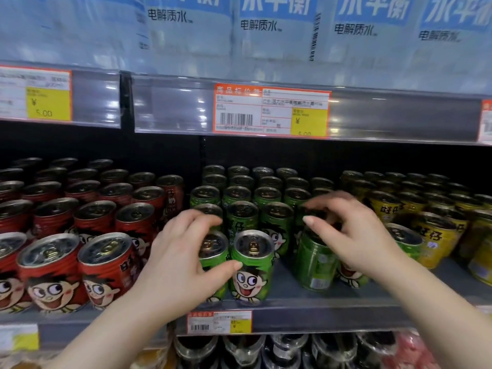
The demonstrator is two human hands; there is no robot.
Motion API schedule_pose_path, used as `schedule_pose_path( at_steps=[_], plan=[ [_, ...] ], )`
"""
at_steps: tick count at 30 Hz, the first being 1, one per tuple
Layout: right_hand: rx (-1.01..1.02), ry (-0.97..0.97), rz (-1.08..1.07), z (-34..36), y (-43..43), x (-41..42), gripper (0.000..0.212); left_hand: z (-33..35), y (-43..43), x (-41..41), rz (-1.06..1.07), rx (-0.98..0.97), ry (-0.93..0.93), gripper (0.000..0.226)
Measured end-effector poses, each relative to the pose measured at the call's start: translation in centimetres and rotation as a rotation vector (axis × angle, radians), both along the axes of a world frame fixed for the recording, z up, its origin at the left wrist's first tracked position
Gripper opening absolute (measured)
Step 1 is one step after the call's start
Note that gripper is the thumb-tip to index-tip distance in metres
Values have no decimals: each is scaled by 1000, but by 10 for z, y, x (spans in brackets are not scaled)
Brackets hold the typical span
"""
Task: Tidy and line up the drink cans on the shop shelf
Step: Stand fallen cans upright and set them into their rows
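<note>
Green drink cans stand in rows on the middle shelf [314,307]. My left hand [178,259] grips a front green can [214,258], thumb across its side and fingers over its top. Right beside it stands another front green can [251,267] with a cartoon face, untouched. My right hand [351,235] is curled over the top of a tilted green can [314,262] further right, fingers and thumb around its rim. Behind them several more green cans [242,211] stand in lines.
Red cans [50,270] fill the shelf to the left and yellow cans [434,235] crowd the right. Price tags [271,113] hang on the shelf rail above, under pale blue water packs [274,27]. Dark cans [242,347] sit on the shelf below.
</note>
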State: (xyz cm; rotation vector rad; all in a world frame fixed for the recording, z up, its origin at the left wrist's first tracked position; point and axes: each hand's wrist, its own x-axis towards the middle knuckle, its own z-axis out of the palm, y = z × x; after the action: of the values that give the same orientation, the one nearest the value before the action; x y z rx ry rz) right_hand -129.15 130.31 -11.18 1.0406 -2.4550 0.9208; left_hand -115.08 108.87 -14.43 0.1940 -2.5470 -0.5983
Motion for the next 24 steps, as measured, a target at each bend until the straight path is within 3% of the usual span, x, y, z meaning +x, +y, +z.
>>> schedule_pose_path(
  at_steps=[2,4,5,7,14,16,19,22,24],
  plan=[
    [159,-69,-88,11,12,-7,40,6,11,-10,-75,-114,-39,84],
    [502,-145,-175,15,16,-6,55,7,17,-21,-120,-277,-123,85],
    [645,-130,-203,14,16,-5,60,5,18,-25,-131,-376,-143,82],
    [740,-38,-216,10,15,-2,67,1,18,-30,-123,-531,-133,69],
    [558,225,-229,-16,-9,19,83,-8,14,-34,-91,-539,-65,62],
    [435,69,-171,-13,-5,17,73,-8,15,-34,-74,-532,-81,62],
    [294,-264,48,-9,13,0,40,-9,15,-34,-61,-538,-79,62],
    [254,-438,253,-20,12,0,57,-8,14,-34,-79,-531,-92,62],
    [199,-403,204,-30,2,5,66,-6,12,-33,-90,-537,-100,62]
  ],
)
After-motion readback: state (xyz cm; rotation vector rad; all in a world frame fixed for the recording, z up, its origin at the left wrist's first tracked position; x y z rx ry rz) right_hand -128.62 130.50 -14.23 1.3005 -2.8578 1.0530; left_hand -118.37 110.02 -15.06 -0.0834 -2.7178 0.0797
